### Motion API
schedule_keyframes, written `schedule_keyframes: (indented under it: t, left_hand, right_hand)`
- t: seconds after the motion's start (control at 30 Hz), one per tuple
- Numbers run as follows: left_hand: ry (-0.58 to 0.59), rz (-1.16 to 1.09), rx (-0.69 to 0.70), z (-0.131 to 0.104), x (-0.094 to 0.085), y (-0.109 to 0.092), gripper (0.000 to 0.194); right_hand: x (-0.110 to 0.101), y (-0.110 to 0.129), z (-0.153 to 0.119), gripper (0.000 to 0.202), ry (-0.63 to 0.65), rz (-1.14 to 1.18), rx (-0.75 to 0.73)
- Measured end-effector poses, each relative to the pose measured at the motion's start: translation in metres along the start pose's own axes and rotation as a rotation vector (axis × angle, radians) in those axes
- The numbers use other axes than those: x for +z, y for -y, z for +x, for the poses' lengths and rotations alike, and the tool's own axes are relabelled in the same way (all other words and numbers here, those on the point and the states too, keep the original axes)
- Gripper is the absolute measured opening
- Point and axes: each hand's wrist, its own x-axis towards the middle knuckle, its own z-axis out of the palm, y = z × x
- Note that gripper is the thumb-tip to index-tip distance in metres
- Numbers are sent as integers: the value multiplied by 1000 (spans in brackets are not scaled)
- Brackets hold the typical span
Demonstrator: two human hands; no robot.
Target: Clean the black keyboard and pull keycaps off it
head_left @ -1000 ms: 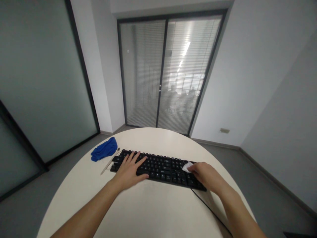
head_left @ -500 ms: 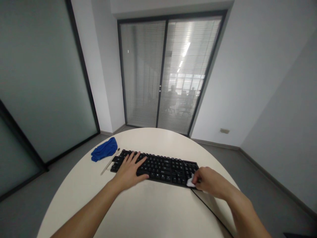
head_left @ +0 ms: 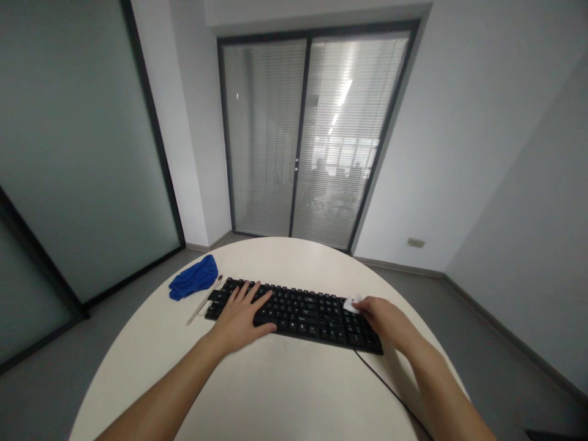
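Note:
A black keyboard (head_left: 301,313) lies across the round white table, its cable (head_left: 388,387) running off toward the lower right. Spread flat over the keyboard's left end is my left hand (head_left: 241,315), fingers apart on the keys. My right hand (head_left: 381,315) pinches a small white wipe (head_left: 351,304) against the top right part of the keyboard, by the upper edge of the number pad. The fingertips under the wipe are partly hidden.
A crumpled blue cloth (head_left: 193,277) lies at the table's left edge. Beside it, left of the keyboard, rests a thin pale stick-like brush (head_left: 202,304) with a dark tip. The table (head_left: 294,386) has a curved edge; beyond stands a glass door with blinds (head_left: 316,135).
My right hand has moved the white wipe away from me, from the keyboard's bottom right corner up to its top right edge. My left hand has stayed in place.

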Motion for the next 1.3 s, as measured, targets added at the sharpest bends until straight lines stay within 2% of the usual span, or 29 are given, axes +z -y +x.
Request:
schedule_keyframes:
  t: [0.23, 0.4, 0.57, 0.7, 0.77, 0.9, 0.93, 1.13, 1.3]
  left_hand:
    - [8, 16, -5, 0, 0, 0, 82]
    - [2, 15, -3, 1, 1, 1, 82]
    - [-8, 15, 3, 1, 3, 2, 81]
    - [-7, 19, 5, 1, 4, 2, 82]
    - [-6, 21, 6, 1, 4, 2, 82]
    - [-3, 26, 2, 0, 2, 1, 81]
    - [-5, 26, 2, 0, 2, 1, 81]
    - [-10, 21, 9, 0, 1, 0, 81]
    - [-8, 9, 4, 0, 2, 1, 81]
  right_hand:
    - [-21, 17, -13, 32, 146, -91, 9]
    - [-33, 33, -26, 36, 188, -110, 59]
    - [-35, 37, -33, 30, 209, -87, 32]
    - [-39, 38, -36, 20, 246, -85, 83]
    - [-40, 35, -34, 18, 208, -93, 113]
    - [-34, 22, -20, 30, -65, -78, 134]
    - [-30, 18, -15, 32, -96, -61, 126]
    - [-10, 0, -1, 32, 28, -17, 85]
    - [-19, 2, -8, 27, 47, 12, 79]
